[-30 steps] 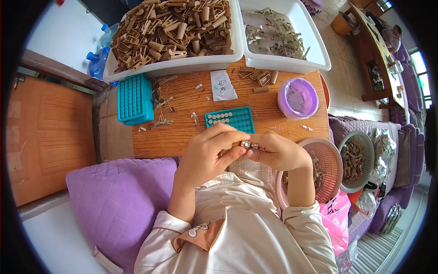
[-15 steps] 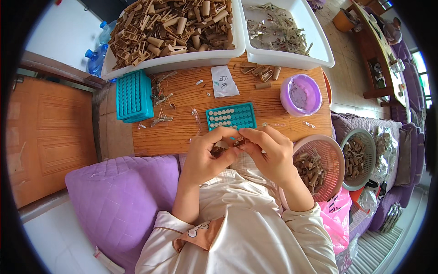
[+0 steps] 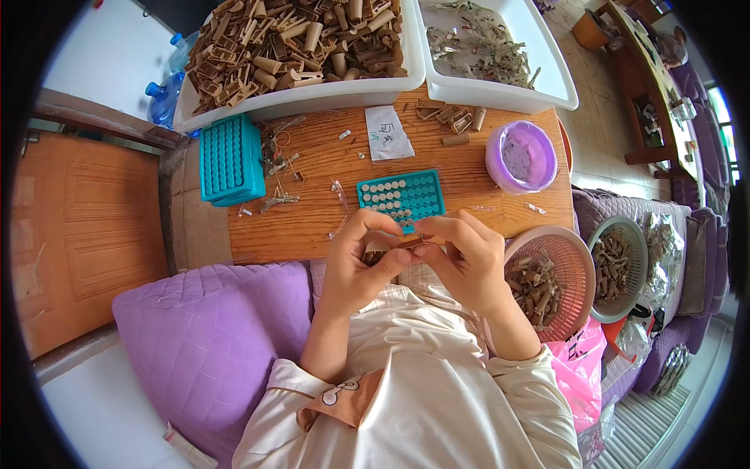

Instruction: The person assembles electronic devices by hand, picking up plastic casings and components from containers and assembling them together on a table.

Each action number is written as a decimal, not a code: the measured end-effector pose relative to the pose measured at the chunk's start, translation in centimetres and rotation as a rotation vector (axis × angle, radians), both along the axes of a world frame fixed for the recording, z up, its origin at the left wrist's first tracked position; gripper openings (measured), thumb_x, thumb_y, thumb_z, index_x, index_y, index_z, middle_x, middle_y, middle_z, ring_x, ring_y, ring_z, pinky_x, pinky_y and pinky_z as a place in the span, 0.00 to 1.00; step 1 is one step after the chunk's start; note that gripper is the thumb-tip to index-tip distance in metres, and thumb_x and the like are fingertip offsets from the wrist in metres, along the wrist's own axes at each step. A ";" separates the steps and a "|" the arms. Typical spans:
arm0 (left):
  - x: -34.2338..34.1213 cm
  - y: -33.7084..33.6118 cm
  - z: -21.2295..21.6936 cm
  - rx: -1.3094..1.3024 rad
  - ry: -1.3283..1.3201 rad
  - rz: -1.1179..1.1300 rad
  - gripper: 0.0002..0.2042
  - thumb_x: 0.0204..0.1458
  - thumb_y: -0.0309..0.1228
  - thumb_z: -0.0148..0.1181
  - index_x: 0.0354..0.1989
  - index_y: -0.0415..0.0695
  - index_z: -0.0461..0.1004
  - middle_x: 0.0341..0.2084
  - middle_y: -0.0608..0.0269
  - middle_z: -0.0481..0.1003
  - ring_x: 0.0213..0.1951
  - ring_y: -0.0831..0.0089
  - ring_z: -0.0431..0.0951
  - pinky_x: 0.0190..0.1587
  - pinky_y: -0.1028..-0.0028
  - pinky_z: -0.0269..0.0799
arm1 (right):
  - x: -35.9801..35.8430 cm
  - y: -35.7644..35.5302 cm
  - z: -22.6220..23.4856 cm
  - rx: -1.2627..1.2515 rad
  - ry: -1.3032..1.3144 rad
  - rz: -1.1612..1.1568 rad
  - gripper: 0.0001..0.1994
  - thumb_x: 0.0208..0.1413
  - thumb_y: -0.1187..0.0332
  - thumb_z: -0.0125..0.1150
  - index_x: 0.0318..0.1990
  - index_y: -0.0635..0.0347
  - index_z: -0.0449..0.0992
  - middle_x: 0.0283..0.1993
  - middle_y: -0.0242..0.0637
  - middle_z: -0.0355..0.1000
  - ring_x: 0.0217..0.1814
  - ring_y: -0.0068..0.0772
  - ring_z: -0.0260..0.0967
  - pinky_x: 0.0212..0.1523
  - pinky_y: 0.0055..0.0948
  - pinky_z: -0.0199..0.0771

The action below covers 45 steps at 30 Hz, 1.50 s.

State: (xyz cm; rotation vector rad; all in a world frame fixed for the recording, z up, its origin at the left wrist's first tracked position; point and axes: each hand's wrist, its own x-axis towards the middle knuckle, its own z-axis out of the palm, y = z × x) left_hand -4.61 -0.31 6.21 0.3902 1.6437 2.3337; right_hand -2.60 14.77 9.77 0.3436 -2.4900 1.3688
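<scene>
Viewed from my remote station: the left hand (image 3: 355,259) and right hand (image 3: 473,262) meet near the table (image 3: 301,241) edge, fingers of both gripping a small brown piece (image 3: 411,244) between them; the teal tray (image 3: 428,205) lies just beyond, partly filled with whitish discs (image 3: 383,197).

Blue bottles (image 3: 162,103) stand near a wooden door (image 3: 87,234).

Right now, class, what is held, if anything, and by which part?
The left hand holds a small brown piece; the right hand has fingertips at its right end. Fingers hide exactly where the left grips.
</scene>
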 end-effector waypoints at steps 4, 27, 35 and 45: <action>0.0 0.0 -0.3 0.168 -0.141 0.003 0.14 0.46 0.34 0.55 0.35 0.39 0.60 0.18 0.64 0.69 0.14 0.88 0.58 0.17 0.87 0.50 | -0.1 -0.2 -0.3 -0.136 0.017 -0.018 0.13 0.33 0.80 0.63 0.31 0.65 0.70 0.27 0.36 0.68 0.20 0.21 0.62 0.19 0.17 0.61; 0.9 -1.1 -2.7 0.387 0.046 0.045 0.18 0.47 0.27 0.54 0.47 0.38 0.61 0.43 0.54 0.68 0.46 0.64 0.68 0.47 0.67 0.65 | 0.4 -4.2 -0.5 -0.170 0.002 -0.044 0.07 0.37 0.82 0.58 0.27 0.63 0.70 0.19 0.32 0.62 0.18 0.23 0.62 0.17 0.21 0.62; 1.3 -1.5 -2.2 0.401 -0.315 0.122 0.22 0.49 0.31 0.51 0.52 0.38 0.56 0.45 0.51 0.65 0.45 0.63 0.68 0.46 0.69 0.68 | 0.3 -4.9 -1.3 -0.001 -0.028 0.003 0.14 0.39 0.82 0.56 0.37 0.61 0.72 0.32 0.37 0.62 0.27 0.31 0.67 0.25 0.25 0.68; 0.4 -2.4 -2.5 0.502 -0.484 0.024 0.23 0.50 0.37 0.49 0.53 0.38 0.55 0.44 0.52 0.66 0.43 0.67 0.70 0.43 0.70 0.70 | -0.2 -4.8 -2.0 -0.127 -0.063 -0.104 0.08 0.38 0.80 0.59 0.30 0.62 0.71 0.26 0.33 0.66 0.22 0.29 0.67 0.21 0.22 0.67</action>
